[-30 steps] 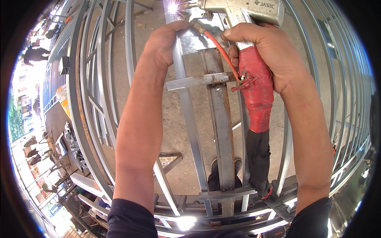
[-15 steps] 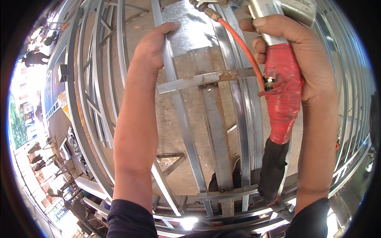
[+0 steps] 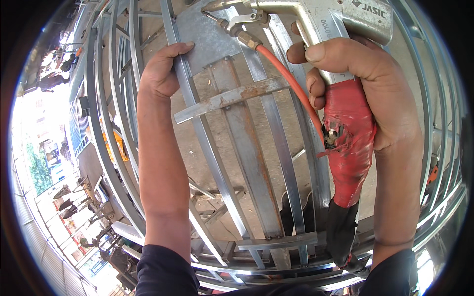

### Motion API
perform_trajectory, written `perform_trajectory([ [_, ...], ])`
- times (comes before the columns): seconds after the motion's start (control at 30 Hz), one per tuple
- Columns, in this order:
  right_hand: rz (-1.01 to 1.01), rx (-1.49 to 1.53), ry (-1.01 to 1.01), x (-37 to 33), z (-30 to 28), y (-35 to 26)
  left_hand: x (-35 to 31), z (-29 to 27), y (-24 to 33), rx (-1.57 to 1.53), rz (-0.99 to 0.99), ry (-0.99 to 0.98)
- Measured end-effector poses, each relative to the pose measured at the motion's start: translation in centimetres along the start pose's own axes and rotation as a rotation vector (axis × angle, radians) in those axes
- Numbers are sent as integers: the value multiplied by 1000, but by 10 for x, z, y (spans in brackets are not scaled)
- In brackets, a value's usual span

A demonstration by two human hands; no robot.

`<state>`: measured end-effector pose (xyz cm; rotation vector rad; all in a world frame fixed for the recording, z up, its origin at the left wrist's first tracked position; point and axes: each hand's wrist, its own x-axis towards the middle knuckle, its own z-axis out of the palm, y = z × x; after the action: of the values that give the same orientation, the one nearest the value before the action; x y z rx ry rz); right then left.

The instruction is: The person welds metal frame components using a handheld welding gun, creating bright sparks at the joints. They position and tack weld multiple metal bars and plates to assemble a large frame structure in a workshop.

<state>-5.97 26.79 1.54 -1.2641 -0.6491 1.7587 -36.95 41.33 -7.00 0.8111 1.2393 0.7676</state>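
Right hand (image 3: 368, 64) wraps torch (image 3: 321, 22), fingers curled, nozzle (image 3: 224, 4) over plate (image 3: 207, 37); left hand (image 3: 163, 66) clasps bar (image 3: 208, 148), thumb on top, fingers apparently tucked beneath; torch looks heavy, rigid, metal likely slick; best held at handle (image 3: 340, 77), by red tape (image 3: 348, 108), clear of hose (image 3: 288, 74).

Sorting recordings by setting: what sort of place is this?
Probably a metalworking shop: the right hand holds a welding gun, the left hand grips a metal bar, and more bars run alongside.

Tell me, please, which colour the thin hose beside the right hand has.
The thin hose is orange-red; it shows best in the head view.
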Motion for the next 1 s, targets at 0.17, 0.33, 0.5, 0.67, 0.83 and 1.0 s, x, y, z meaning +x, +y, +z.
perform_trajectory([
  [0.17,-68,-66,17,-4,2,5,3,-2,-4,-32,5,23],
  [0.33,-47,-94,21,-19,6,10,4,-7,-4,-120,-15,56],
  [0.5,-19,-40,-17,-26,19,16,0,0,-4,-111,64,139],
  [0.67,23,-44,-47,-29,29,16,1,3,-4,-125,75,147],
  [0.83,73,-100,-32,-30,38,10,7,4,-2,-192,82,137],
  [1.0,81,-116,10,-35,49,8,10,3,1,-186,126,307],
])
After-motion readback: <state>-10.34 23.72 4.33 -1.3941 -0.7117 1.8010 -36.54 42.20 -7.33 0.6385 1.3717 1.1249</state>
